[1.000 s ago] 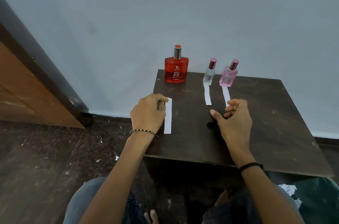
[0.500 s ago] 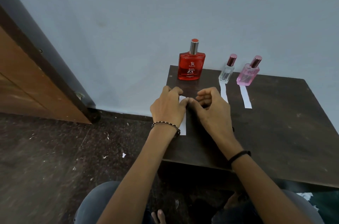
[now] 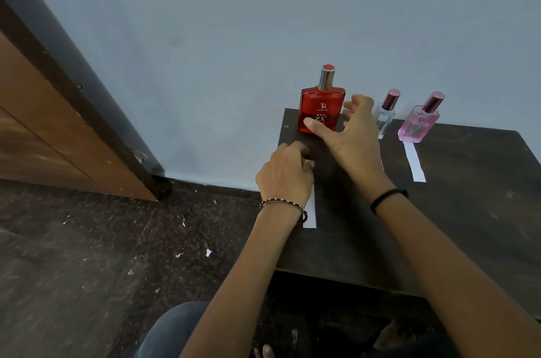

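A red perfume bottle (image 3: 321, 105) with a silver neck stands at the far left corner of the dark wooden table (image 3: 468, 211). My right hand (image 3: 348, 135) is spread around it, thumb in front of the bottle and fingers beside its right edge, not clearly closed on it. My left hand (image 3: 285, 179) rests with curled fingers on the top end of a white paper strip (image 3: 311, 211), which it mostly hides. To the right stand a small clear bottle (image 3: 385, 114) and a pink bottle (image 3: 419, 123), with another white strip (image 3: 414, 163) lying before the pink one.
A pale blue wall rises right behind the bottles. A wooden door (image 3: 44, 129) with a dark frame is at the left. The dark floor (image 3: 102, 255) has scattered paper scraps. My knees show below the table's near edge.
My right hand has left the paper strip and reached forward to the red bottle, opening its fingers. My left hand stays on the strip. The view has shifted left.
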{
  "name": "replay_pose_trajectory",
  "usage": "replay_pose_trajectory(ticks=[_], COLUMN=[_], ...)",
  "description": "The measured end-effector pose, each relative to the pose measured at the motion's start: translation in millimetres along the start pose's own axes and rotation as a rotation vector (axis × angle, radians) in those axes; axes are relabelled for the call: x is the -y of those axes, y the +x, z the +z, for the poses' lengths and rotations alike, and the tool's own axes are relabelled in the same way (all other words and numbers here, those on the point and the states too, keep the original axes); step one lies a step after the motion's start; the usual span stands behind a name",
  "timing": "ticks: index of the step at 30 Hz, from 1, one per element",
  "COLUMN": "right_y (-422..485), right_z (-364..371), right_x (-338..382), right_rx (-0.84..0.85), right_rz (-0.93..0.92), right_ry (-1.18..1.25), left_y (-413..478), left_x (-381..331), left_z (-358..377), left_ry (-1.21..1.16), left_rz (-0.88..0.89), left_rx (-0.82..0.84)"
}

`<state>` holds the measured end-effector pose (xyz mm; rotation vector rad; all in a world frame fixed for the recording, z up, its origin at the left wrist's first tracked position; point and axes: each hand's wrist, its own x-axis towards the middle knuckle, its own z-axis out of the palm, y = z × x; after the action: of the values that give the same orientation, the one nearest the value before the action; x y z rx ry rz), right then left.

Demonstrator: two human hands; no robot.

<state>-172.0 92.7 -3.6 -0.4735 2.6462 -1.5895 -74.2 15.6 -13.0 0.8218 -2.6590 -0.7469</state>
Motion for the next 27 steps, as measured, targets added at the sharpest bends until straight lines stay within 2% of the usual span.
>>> replay_pose_trajectory(ticks=[6,11,15,19,27], right_y=[14.0,14.4,12.2,-1.5,-55.7], right_z=[8.3,9.1,4.4,-5.6,-61.4], right_x=[0.2,-7.9,-11.9,-6.4,0.3], right_rx=[0.027,0.016,0.034,0.086,0.029], right_rz=[-0.015,-0.028,-0.078,-0.085,0.062], right_ry=[-0.007,0.033,0.000,0.008,0.290], left_y=[0.3,-0.8,-1.2,-2.9,0.3], left_x=[-0.8,-0.4,0.0,0.1,-2.4], left_z=[-1.9,-2.1,-4.9,-2.6,-0.2], left_ry=[-0.061,-0.226,-0.349,-0.350,-0.525], left_rz=[-0.039,-0.094,-0.091,-0.048,-0.058], left_rx=[0.039,0.065,0.007,-0.006,0.086])
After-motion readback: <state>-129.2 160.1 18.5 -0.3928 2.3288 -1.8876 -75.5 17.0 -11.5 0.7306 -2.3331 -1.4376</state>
